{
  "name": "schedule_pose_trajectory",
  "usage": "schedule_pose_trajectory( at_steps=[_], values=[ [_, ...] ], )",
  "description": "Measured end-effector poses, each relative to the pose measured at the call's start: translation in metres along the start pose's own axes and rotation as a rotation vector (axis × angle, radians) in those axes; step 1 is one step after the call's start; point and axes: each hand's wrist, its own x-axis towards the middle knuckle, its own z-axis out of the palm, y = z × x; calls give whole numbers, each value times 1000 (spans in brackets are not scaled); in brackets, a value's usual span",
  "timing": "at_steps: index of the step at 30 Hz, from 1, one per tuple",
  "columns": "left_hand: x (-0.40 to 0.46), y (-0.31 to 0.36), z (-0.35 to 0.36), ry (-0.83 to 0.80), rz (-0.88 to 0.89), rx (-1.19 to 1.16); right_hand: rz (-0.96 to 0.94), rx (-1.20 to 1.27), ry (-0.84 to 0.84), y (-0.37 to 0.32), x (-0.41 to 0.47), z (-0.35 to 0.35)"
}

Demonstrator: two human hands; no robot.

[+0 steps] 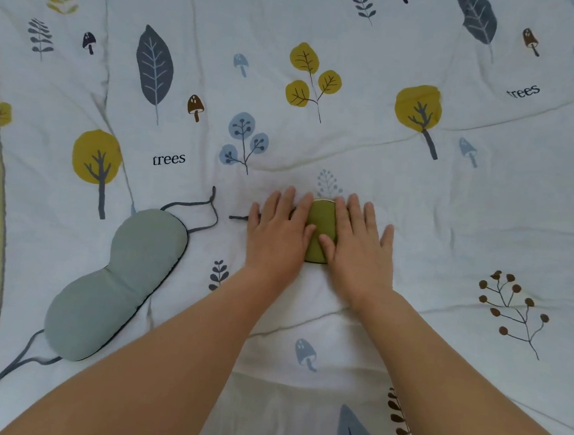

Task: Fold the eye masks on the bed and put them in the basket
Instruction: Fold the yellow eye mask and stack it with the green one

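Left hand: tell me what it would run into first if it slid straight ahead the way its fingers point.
Nothing solid, as far as the picture shows. The left hand lies flat, partly on the folded green eye mask, fingers pointing up the bed. Ahead is only bare printed quilt; no basket is in view.

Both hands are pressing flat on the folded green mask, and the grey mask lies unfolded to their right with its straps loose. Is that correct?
Not quite. The head view shows the grey mask to the left of the hands, not the right. The rest holds: the left hand and right hand press flat on the folded green mask, and the grey one lies unfolded, straps loose.
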Motion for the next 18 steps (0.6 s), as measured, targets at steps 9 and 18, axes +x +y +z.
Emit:
schedule_pose_trajectory(
  at_steps=[9,18],
  values=[
    [10,26,-27,-70,-290,-436,371,652,117,0,2,-28],
    [38,91,-29,-158,-147,-613,470,580,337,70,15,-62]
  ],
)
